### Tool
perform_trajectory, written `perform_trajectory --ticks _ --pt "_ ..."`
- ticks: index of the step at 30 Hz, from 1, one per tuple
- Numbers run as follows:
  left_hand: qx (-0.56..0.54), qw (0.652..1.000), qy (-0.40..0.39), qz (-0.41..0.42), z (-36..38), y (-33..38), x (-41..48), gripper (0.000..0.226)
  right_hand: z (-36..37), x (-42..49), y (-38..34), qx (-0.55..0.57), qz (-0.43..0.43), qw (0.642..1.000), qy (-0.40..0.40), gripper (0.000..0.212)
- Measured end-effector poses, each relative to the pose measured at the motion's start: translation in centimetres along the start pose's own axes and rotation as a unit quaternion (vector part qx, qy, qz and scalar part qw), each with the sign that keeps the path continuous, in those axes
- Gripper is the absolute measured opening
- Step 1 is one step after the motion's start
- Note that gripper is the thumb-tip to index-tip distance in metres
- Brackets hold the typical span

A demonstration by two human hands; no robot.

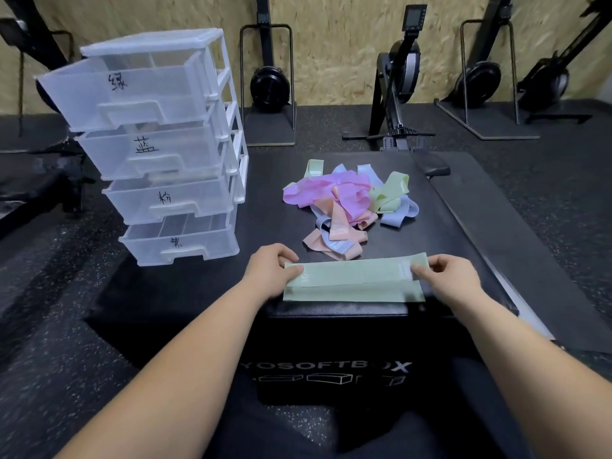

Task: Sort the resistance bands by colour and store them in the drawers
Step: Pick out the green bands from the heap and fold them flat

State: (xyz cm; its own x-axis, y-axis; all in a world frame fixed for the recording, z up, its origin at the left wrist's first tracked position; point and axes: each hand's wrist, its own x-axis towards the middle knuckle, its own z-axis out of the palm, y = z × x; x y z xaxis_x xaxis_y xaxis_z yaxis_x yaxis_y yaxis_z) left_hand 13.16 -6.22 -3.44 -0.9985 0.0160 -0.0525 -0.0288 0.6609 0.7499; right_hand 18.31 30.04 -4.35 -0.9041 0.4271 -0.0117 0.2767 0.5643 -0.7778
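A pale green resistance band (354, 279) lies stretched flat near the front edge of the black soft box (331, 329). My left hand (271, 268) pinches its left end and my right hand (445, 276) pinches its right end. Behind it sits a tangled pile of bands (347, 207) in purple, peach, light blue and green. A clear plastic drawer unit (159, 144) stands at the left of the box, each drawer marked with a handwritten label. The top drawer (126, 91) is pulled out; the lower three also stick out a little.
Upright rowing machines (400, 81) lean along the wooden back wall on dark rubber flooring. A black mat (516, 260) lies to the right of the box. A dark pad (433, 165) rests at the box's far right corner.
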Motion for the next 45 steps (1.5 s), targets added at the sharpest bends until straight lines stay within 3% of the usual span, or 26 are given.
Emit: perform_trajectory --ticks 3,7,14,17,19,22,25,34,39,45 --pt "0.019 1.000 0.021 0.009 0.7 -0.3 -0.8 0.018 0.0 -1.0 0.5 -0.028 -0.011 1.000 -0.003 0.017" --pt "0.049 0.997 0.048 0.030 1.9 -0.9 -1.3 0.019 0.4 -2.1 1.1 -0.084 -0.045 0.995 0.002 0.033" --pt "0.172 0.982 0.046 0.066 3.3 -2.4 -2.1 0.015 1.5 -2.7 2.0 -0.238 -0.091 0.967 -0.003 0.041" --pt "0.217 0.968 0.052 0.111 3.2 -2.7 -1.9 0.017 1.0 -2.2 2.4 -0.250 -0.100 0.963 -0.015 0.052" --pt "0.216 0.964 0.027 0.151 2.6 -2.4 -1.6 0.017 0.3 -1.7 2.2 -0.250 -0.159 0.954 -0.051 0.054" --pt "0.215 0.955 -0.060 0.197 1.6 -1.8 -1.3 0.031 -0.8 -0.7 1.9 -0.269 -0.235 0.919 -0.168 0.057" --pt "0.261 0.932 -0.133 0.213 1.0 -2.0 -1.1 0.050 -1.1 -0.1 1.5 -0.282 -0.251 0.900 -0.217 0.043" --pt "0.302 0.915 -0.119 0.239 0.5 -2.3 -0.6 0.041 -0.1 0.9 0.7 -0.293 -0.274 0.894 -0.200 0.027" --pt "0.327 0.909 -0.105 0.237 0.0 -2.3 -0.2 0.039 0.9 1.1 0.1 -0.310 -0.288 0.888 -0.182 0.028" --pt "0.316 0.914 -0.129 0.220 -0.5 -1.8 0.7 0.039 0.2 1.9 -1.3 -0.338 -0.250 0.881 -0.218 0.034"
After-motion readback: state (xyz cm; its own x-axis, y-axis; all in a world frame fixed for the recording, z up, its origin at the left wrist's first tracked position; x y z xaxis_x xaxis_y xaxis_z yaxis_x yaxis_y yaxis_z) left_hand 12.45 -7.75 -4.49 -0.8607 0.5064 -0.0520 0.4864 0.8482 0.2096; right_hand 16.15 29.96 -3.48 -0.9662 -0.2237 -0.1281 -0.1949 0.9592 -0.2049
